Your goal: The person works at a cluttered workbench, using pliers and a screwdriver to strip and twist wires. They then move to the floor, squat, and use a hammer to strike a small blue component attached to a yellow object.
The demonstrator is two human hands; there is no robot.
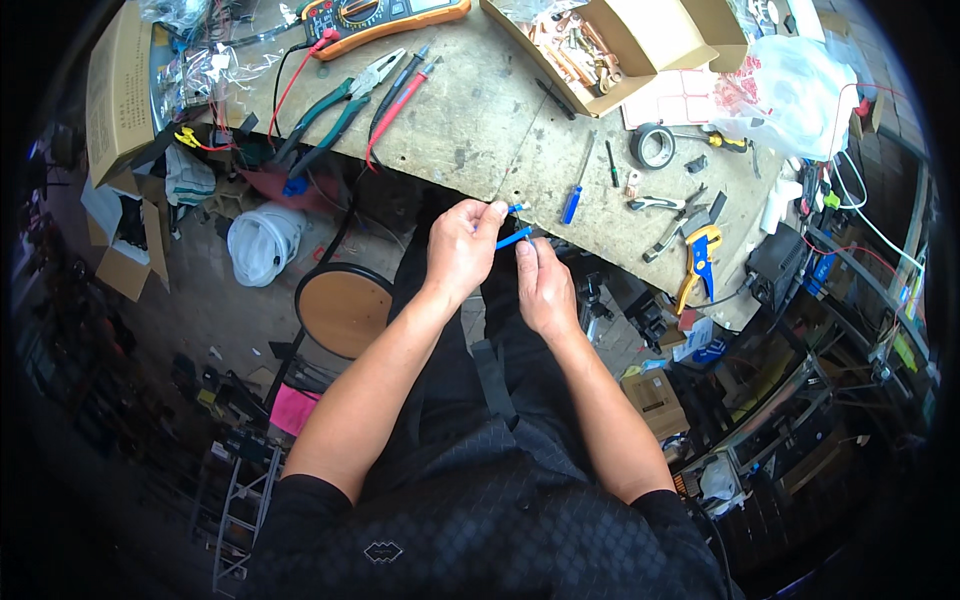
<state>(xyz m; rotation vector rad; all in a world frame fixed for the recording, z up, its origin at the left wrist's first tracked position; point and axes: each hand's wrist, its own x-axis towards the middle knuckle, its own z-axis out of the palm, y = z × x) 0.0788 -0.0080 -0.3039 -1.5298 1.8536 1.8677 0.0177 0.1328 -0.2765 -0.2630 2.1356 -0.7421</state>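
At the bench's front edge my left hand (462, 250) is closed, thumb and forefinger pinching a blue insulated wire (514, 239). A short blue end with a pale tip (518, 208) sticks out past the thumb. Close beside it, my right hand (545, 285) is closed too, its thumb up against the wire's right end. Something thin and dark shows at its fingertips, too small to name. On the bench just beyond lie a blue-handled screwdriver (573, 203) and a small dark green screwdriver (612, 165).
The worn bench (470, 130) holds green-handled pliers (345, 110), red and black test probes (405, 97), an orange multimeter (375, 20), black tape (653, 146), yellow-and-blue wire strippers (700, 262) and an open carton (620, 75) of copper lugs. A round stool (345, 312) stands below left.
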